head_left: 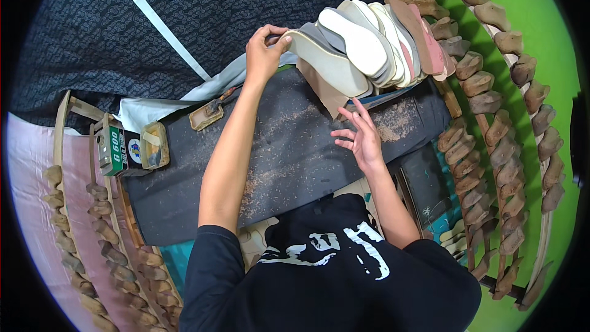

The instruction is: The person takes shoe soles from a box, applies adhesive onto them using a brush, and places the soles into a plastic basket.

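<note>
Left grip (264, 53): pinching curved grey insole (327, 65) | right grip (365, 141): loosely spread | crumb-flecked dark sheet (178, 200)

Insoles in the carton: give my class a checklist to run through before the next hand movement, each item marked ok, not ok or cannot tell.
1. Left hand pinching the pale grey insole by one end: ok.
2. Right hand empty: ok, fingers spread.
3. Right hand not touching the brown carton: cannot tell; they overlap in view.
4. Dark table cover clean: not ok, shavings are scattered over it.
5. Brush-like tool away from the insole: ok, it lies at the small tray.
</note>
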Motion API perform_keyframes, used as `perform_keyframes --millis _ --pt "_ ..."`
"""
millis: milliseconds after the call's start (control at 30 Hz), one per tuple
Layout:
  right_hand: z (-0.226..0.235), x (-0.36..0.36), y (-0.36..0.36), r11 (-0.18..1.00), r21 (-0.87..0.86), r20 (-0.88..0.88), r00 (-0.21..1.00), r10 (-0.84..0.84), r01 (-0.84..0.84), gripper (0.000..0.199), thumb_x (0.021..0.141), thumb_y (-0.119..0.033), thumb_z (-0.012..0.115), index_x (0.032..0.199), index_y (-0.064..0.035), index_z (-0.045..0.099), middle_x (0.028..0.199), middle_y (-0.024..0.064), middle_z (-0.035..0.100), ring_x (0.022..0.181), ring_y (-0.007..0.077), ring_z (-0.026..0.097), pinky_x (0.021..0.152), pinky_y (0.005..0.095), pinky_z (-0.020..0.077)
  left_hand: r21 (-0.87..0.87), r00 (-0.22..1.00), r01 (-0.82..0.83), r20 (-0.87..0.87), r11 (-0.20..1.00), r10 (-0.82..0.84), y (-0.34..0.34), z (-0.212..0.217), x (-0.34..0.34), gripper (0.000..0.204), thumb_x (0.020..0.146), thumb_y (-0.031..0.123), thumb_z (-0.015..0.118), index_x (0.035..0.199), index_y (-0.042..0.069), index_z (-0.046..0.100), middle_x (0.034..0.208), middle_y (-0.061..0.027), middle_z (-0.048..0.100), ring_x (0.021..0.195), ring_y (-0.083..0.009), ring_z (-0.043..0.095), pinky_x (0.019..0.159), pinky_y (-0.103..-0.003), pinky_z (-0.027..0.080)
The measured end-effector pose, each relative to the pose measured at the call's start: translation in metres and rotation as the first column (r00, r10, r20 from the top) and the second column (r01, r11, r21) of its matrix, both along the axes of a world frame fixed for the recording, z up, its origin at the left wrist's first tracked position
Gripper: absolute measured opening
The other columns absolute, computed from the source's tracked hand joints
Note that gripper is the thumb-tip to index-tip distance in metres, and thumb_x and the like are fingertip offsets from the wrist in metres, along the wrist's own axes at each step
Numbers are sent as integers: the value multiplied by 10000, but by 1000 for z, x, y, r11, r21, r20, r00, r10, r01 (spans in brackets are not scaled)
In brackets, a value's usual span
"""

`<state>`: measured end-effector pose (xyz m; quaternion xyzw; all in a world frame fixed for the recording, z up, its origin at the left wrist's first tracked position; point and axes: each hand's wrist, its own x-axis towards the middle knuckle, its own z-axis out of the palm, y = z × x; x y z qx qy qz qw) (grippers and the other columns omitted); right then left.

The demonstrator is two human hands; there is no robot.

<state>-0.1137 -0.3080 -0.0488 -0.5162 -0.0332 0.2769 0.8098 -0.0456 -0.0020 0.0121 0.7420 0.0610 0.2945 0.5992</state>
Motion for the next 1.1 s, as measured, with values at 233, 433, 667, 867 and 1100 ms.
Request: perform_keyframes --millis 233,433,667,867,1100 --pt "-3 -6 4 999 35 -19 999 -34 35 732 1109 -355 564 1711 -138 209 1600 200 509 957 292 780 760 375 656 -104 993 100 -51 989 -106 0 0 -11 210 1008 69 737 1200 3 684 1119 -73 749 1001 -138 714 775 -276 591" --pt "-11 -13 11 998 1 -35 998 -59 59 722 1105 -350 571 1688 -81 241 1605 195 506 980 261 765 771 346 644 -197 984 109 -119 974 -135 28 -4 -53 216 1030 99 722 1224 48 641 1095 -71 749 954 -137 702 773 -286 601" --pt "-27 -26 34 1000 -5 -78 997 -27 26 504 1095 -303 626 1512 -64 473 1453 120 619 1031 233 752 817 345 634 -413 947 -1 -293 911 -131 43 -57 -148 273 1054 124 685 1277 60 542 1185 -118 747 1055 -209 741 869 -371 659" --pt "-73 -39 59 996 -49 -149 987 60 -68 357 1095 -293 638 1374 -80 573 1197 48 683 1170 192 706 875 363 624 -632 919 -177 -380 755 -103 31 -121 -258 314 1035 80 694 1287 94 507 1235 -141 723 1117 -251 725 901 -398 655" --pt "-92 -66 100 994 -73 -163 984 68 -81 528 1040 -138 671 1527 -39 493 1457 144 630 1227 232 647 1017 409 559 -711 897 -337 -441 617 -18 25 -166 -343 262 1031 97 715 1287 87 659 1273 -97 718 1108 -193 713 923 -356 610"
